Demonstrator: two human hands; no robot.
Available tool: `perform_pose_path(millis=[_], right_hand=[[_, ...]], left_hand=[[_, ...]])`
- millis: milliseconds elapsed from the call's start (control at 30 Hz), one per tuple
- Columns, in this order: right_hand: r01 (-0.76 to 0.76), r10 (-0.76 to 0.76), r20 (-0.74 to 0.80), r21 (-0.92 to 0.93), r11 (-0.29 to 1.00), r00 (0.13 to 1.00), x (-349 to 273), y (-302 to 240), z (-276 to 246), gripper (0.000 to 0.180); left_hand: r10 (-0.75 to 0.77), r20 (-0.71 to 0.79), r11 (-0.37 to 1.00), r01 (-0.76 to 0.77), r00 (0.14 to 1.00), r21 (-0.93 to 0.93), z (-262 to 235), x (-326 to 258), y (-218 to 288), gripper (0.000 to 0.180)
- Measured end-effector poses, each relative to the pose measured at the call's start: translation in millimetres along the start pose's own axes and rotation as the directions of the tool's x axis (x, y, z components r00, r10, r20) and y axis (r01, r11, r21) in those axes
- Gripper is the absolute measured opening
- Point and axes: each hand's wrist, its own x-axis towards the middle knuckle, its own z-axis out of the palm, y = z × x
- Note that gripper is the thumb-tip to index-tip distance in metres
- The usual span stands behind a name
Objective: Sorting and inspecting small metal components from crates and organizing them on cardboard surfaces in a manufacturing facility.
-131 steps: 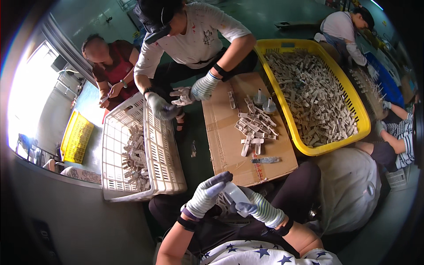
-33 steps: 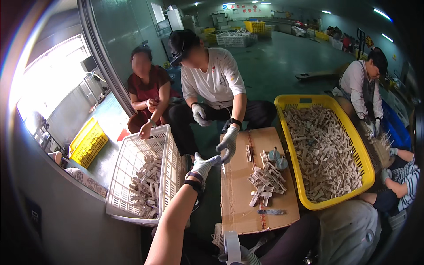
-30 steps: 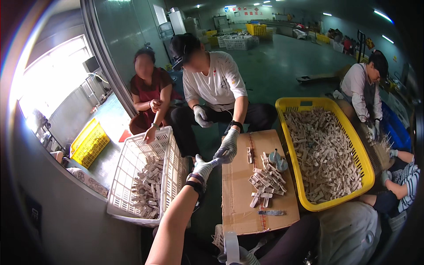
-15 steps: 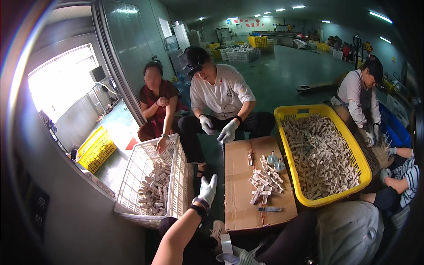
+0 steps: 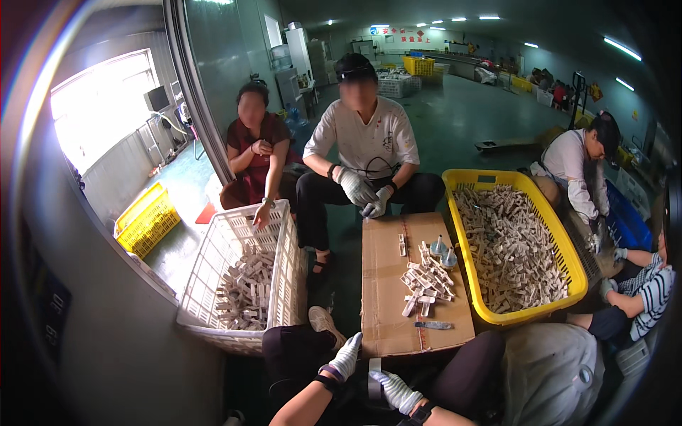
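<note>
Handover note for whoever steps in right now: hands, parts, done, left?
Left hand: gloved, low near the lap, fingers loosely open, holding nothing visible.
Right hand: gloved, beside a small pale strip-like part; whether it grips it, cannot tell.
Parts: small pile of pale pieces on the cardboard sheet; yellow crate on the right heaped with them; white crate on the left about half full.
Done: a batch already lies in the white crate.
Left: the pile on the cardboard and the heaped yellow crate are not yet moved.
</note>
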Motion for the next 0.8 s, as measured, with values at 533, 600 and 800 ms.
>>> perform_pose_path(millis=[533, 600, 800], right_hand=[[-0.313, 0.315, -0.037, 0.043, 0.949, 0.948, -7, -52, 37, 0.033], [-0.259, 0.259, -0.031, 0.019, 0.966, 0.965, -6, -46, 33, 0.033], [-0.277, 0.276, -0.035, -0.016, 0.961, 0.961, -6, -51, 43, 0.036]], left_hand=[[0.01, -0.176, 0.999, -0.017, 0.984, -0.038, -10, 0, 7, 0.05], [-0.004, -0.161, 0.996, -0.01, 0.987, -0.088, -2, -7, 15, 0.05], [0.104, -0.174, 0.993, -0.092, 0.979, 0.078, -3, 0, 13, 0.05]])
